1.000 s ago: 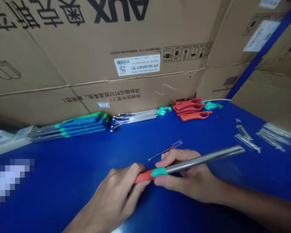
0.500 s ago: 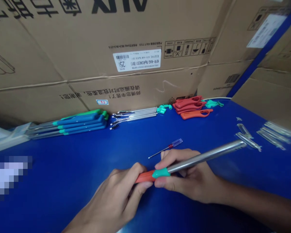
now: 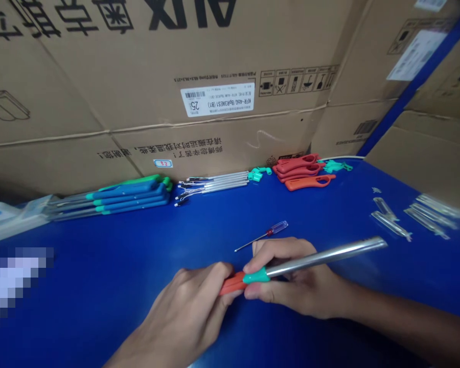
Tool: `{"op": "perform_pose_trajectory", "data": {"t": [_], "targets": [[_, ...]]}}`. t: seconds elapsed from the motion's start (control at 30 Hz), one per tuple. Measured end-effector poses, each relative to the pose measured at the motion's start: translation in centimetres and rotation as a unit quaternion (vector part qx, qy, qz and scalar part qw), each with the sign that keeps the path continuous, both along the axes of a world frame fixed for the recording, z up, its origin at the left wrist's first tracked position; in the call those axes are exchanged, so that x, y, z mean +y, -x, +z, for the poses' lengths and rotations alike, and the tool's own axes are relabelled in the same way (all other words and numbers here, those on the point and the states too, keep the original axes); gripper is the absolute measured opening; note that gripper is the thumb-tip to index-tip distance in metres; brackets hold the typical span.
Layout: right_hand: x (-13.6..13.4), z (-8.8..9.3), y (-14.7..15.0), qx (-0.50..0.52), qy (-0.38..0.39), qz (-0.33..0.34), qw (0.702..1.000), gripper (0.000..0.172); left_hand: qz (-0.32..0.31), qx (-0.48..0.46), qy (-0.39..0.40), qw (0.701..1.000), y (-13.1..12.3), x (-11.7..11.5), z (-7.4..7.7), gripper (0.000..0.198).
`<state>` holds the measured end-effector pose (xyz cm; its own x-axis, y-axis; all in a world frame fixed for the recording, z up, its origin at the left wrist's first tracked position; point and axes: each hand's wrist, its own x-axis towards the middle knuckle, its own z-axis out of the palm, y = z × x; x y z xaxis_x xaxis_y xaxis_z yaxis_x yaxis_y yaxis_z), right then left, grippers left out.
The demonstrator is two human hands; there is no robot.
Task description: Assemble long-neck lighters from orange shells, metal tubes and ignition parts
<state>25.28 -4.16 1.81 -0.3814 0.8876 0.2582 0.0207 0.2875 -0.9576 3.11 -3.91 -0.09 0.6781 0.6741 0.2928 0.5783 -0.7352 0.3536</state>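
Both my hands hold one long-nosed lighter, with an orange handle [image 3: 233, 284], a green collar [image 3: 257, 275] and a silver metal tube [image 3: 329, 256]. My left hand [image 3: 191, 301] is closed around the orange handle and hides most of it. Thumb and fingers of my right hand [image 3: 295, 283] pinch the green collar where it meets the handle. From there the tube slants up to the right, over my right wrist. Just beyond my right hand, a small screwdriver [image 3: 269, 233] with a clear and red handle lies on the blue table [image 3: 111, 286].
Along the back lie blue-handled lighters [image 3: 134, 197], metal tubes with wires [image 3: 226, 181], green collars [image 3: 256, 175] and red handles [image 3: 301, 168]. More small green parts [image 3: 335, 166] are beside them. Clear slim pieces [image 3: 431, 217] lie at the right. A cardboard box [image 3: 145, 102] walls the back.
The lighter's tube tip has dipped slightly, and my left fingers have closed further around the handle. My right hand keeps its pinch on the collar. The view has shifted a little.
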Motion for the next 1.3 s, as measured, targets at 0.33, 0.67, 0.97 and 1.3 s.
{"op": "perform_pose_trajectory", "data": {"t": [0.33,0.67,0.97,1.3], "targets": [[-0.2,-0.8,1.2,-0.01,0.098,0.004,0.995,0.022,0.085,-0.265,0.349,0.895,-2.3,-2.0,0.1,0.035],[-0.3,-0.3,0.4,-0.056,0.1,0.077,0.99,0.021,0.008,-0.197,0.076,0.977,-1.3,-0.6,0.8,0.025],[-0.6,0.2,0.6,-0.114,0.039,0.111,0.986,0.033,0.022,-0.256,0.172,0.951,-1.9,-0.9,1.2,0.039],[-0.9,-0.6,0.9,-0.063,0.121,0.104,0.985,0.023,0.038,-0.265,0.298,0.917,-1.8,-0.9,0.7,0.045]]}}
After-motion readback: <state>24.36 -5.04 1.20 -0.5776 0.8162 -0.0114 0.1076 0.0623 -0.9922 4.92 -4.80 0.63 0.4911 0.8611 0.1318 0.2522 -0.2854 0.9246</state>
